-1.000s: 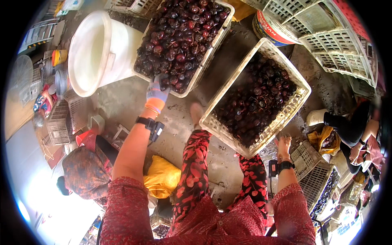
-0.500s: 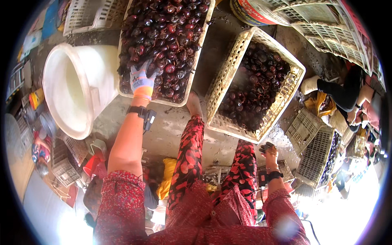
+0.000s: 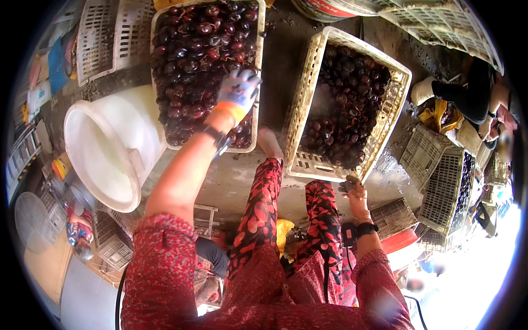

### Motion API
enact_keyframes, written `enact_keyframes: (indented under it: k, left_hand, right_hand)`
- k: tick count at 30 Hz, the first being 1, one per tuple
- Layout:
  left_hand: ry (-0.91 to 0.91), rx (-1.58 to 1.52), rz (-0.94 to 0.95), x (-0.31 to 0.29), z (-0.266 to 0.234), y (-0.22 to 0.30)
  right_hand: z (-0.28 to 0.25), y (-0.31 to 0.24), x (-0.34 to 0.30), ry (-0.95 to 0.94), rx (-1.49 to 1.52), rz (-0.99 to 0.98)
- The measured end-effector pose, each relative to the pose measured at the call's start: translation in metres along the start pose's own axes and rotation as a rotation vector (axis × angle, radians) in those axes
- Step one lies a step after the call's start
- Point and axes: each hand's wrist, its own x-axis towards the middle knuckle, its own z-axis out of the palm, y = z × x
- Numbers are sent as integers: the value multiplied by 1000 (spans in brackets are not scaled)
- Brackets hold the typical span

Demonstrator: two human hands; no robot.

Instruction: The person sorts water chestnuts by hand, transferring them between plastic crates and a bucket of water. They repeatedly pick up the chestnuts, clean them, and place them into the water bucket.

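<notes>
My left hand (image 3: 236, 93), in a light grey and orange glove, rests over a white crate (image 3: 257, 124) heaped with dark red, glossy round pieces (image 3: 190, 66). Its fingers look spread and somewhat blurred, and I see nothing lifted in them. At my right, a cream slatted plastic crate (image 3: 304, 93) stands tilted in view, partly filled with similar dark pieces (image 3: 349, 102). My right hand (image 3: 356, 197) is at this crate's near rim, with dark fingertips bent against its edge. The exact kind of the round pieces is unclear.
A large white tub (image 3: 104, 159) lies tipped beside the left crate. My legs (image 3: 258, 203) stand behind both crates. More slatted crates (image 3: 440, 187) and another person's dark-clad leg (image 3: 459, 94) are at the right. A bucket (image 3: 324, 8) sits at the far edge.
My left hand has moved right across the heap, from the crate's near left side toward its right side. My right hand has come up to the right crate's near rim. The view has shifted.
</notes>
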Motion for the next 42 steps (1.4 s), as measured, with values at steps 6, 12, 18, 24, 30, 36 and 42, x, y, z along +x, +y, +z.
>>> enact_keyframes:
  k: [6, 12, 18, 24, 30, 36, 42]
  left_hand:
    - [-81, 328, 178, 55, 31, -7]
    - [5, 402, -65, 83, 14, -38]
    - [-148, 381, -39, 84, 7, -38]
    - [58, 292, 66, 71, 1, -29]
    - [-115, 452, 105, 90, 12, -40]
    - [-129, 378, 75, 99, 17, -28]
    - [-159, 319, 131, 95, -5, -38]
  right_hand:
    - [-18, 87, -23, 92, -126, 31]
    - [-17, 71, -20, -58, -1282, -239]
    - [-2, 62, -5, -71, -1201, -252]
    - [9, 58, -3, 56, -373, -72]
    - [7, 56, 2, 158, -762, -182]
    - [2, 43, -5, 113, -148, 6]
    - [-2, 49, 6, 190, -843, -413]
